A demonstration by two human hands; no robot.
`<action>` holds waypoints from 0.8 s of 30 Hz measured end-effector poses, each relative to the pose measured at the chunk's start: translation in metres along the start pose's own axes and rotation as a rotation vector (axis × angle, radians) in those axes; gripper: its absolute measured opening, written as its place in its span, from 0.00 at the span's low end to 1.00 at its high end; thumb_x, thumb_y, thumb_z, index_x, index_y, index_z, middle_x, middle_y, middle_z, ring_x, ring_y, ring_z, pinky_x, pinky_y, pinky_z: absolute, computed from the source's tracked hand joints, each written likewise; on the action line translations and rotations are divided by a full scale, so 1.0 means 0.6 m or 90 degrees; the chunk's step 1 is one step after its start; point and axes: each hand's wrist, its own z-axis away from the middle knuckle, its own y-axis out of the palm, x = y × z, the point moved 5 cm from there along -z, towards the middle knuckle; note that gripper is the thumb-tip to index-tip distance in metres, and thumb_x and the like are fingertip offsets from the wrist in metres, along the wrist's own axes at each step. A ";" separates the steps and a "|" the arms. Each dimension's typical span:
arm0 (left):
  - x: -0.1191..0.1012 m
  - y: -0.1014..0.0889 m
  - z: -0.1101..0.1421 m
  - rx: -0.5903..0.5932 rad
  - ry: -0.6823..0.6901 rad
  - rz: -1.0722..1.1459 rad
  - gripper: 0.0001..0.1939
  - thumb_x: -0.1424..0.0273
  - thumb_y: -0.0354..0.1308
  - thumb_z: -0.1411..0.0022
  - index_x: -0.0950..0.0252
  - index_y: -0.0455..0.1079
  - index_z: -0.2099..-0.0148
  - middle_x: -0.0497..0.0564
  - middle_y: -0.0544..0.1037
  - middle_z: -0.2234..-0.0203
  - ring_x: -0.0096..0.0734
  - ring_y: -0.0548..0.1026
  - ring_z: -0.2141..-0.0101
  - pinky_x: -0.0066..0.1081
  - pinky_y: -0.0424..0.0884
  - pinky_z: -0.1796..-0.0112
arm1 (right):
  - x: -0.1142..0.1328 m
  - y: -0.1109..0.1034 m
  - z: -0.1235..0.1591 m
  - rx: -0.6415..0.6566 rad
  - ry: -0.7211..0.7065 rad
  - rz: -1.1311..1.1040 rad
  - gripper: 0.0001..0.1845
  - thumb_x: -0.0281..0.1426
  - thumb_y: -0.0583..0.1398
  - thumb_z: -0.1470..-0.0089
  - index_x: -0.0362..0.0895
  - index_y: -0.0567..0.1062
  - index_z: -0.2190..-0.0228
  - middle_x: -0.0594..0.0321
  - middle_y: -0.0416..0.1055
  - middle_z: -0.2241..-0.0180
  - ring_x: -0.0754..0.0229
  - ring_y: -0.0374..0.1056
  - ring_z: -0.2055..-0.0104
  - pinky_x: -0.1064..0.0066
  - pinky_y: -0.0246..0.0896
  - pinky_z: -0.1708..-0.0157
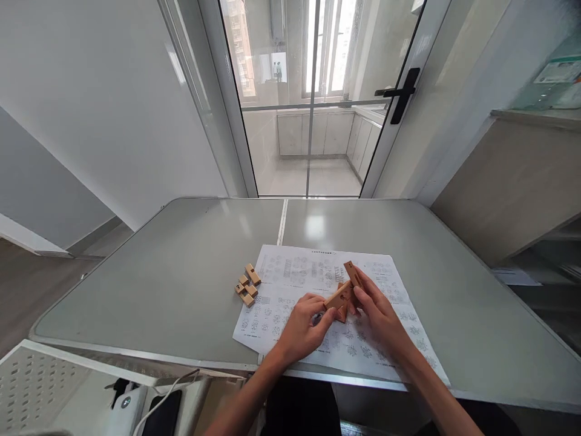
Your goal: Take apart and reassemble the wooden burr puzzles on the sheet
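Over a printed sheet (290, 272), my left hand (305, 327) pinches one end of a wooden puzzle piece (336, 297), a light bar slanting up to the right. My right hand (379, 309) grips a second, browner wooden bar (352, 274) that stands tilted, its lower end meeting the first bar. Just below them, more reddish-brown wood (342, 313) shows between the hands; whether it is joined to the bars I cannot tell. Fingers hide part of these pieces. Left of the hands, several loose notched wooden pieces (247, 289) lie in a small group beside the sheet's edge.
The grey-green table (190, 278) has a seam down its middle and a metal front edge. A white perforated basket (40, 387) at lower left holds a white device (128, 412), a cable and a dark phone-like object (162, 415). Beyond the table stands a glass door (336, 130).
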 end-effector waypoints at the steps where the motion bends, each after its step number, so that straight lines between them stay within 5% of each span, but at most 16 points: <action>1: 0.000 0.000 0.000 0.002 -0.001 0.006 0.18 0.59 0.54 0.25 0.60 0.83 0.57 0.54 0.84 0.60 0.43 0.76 0.52 0.38 0.71 0.48 | -0.002 -0.001 0.000 0.010 0.011 -0.015 0.34 0.46 0.59 0.32 0.50 0.65 0.31 0.65 0.69 0.72 0.57 0.63 0.70 0.64 0.66 0.64; 13: -0.006 -0.005 0.000 -0.005 -0.024 0.069 0.17 0.61 0.55 0.25 0.60 0.83 0.58 0.52 0.85 0.59 0.42 0.77 0.51 0.38 0.70 0.48 | 0.016 0.009 0.003 0.098 0.026 -0.123 0.26 0.49 0.57 0.32 0.47 0.78 0.44 0.62 0.68 0.73 0.55 0.65 0.70 0.63 0.64 0.66; 24: 0.002 -0.004 0.001 -0.011 -0.031 0.065 0.16 0.63 0.55 0.25 0.60 0.83 0.58 0.52 0.84 0.60 0.40 0.77 0.53 0.37 0.71 0.50 | 0.007 0.000 0.001 0.053 -0.017 -0.048 0.28 0.49 0.56 0.30 0.56 0.71 0.34 0.55 0.76 0.46 0.56 0.70 0.64 0.64 0.67 0.68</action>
